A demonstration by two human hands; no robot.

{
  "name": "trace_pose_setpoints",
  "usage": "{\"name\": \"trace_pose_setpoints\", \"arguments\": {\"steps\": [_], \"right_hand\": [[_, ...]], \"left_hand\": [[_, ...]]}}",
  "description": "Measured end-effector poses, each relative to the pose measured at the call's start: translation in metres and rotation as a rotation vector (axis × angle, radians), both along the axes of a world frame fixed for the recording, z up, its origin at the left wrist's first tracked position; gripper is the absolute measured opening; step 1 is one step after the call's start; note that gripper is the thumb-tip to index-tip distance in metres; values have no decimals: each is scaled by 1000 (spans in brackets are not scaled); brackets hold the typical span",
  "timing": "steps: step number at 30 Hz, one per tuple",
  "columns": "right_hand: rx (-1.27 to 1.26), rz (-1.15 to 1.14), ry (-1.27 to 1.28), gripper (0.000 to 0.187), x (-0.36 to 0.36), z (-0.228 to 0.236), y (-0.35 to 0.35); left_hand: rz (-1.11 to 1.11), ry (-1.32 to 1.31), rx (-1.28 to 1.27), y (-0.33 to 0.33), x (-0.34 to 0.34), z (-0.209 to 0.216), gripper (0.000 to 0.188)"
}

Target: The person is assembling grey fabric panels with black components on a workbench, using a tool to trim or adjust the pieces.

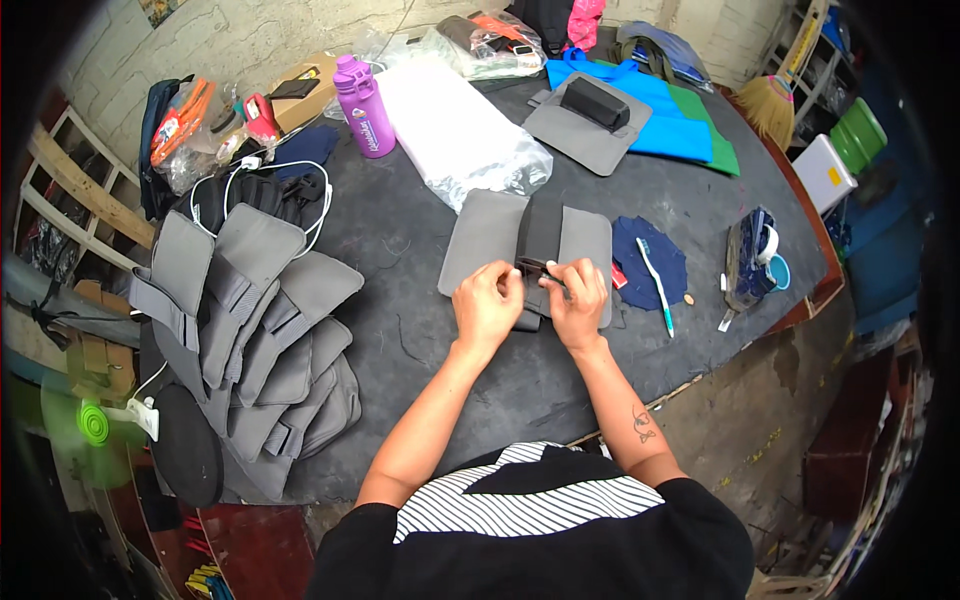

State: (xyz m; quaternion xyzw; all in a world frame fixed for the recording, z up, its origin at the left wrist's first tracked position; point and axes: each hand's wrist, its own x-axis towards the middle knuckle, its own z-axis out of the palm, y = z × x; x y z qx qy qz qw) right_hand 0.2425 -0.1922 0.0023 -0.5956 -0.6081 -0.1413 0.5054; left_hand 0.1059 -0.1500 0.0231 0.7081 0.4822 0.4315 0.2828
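Note:
In front of me lies a flat grey fabric panel (473, 240) with rounded corners and a raised black padded strip (541, 232) across its middle. My left hand (488, 306) is closed in a pinch at the strip's near end; what its fingers hold is too small to make out. Beside it, my right hand (577, 302) is closed around a small dark tool (534, 265), whose tip points toward the left fingers. The tool's lower part is hidden in the right fist. Both wrists rest low over the panel's near edge.
Similar grey panels (262, 330) are heaped at left. A purple bottle (364, 108), white plastic-wrapped sheets (440, 120) and another grey panel (575, 140) stand or lie farther back. Right of my hands are blue cloth (640, 240), a toothbrush (656, 285) and a tape roll (778, 270).

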Motion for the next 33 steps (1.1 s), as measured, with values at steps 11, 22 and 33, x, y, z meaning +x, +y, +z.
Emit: {"name": "trace_pose_setpoints", "arguments": {"steps": [11,22,33], "right_hand": [[20,34,-46,14,0,2,4],[-26,212,669,19,10,-24,19],[-84,61,761,23,57,-26,-38]], "left_hand": [[-116,-113,-246,4,-1,-4,15],[-135,72,92,2,2,-39,12],[-83,-267,146,-15,-16,-59,5]]}}
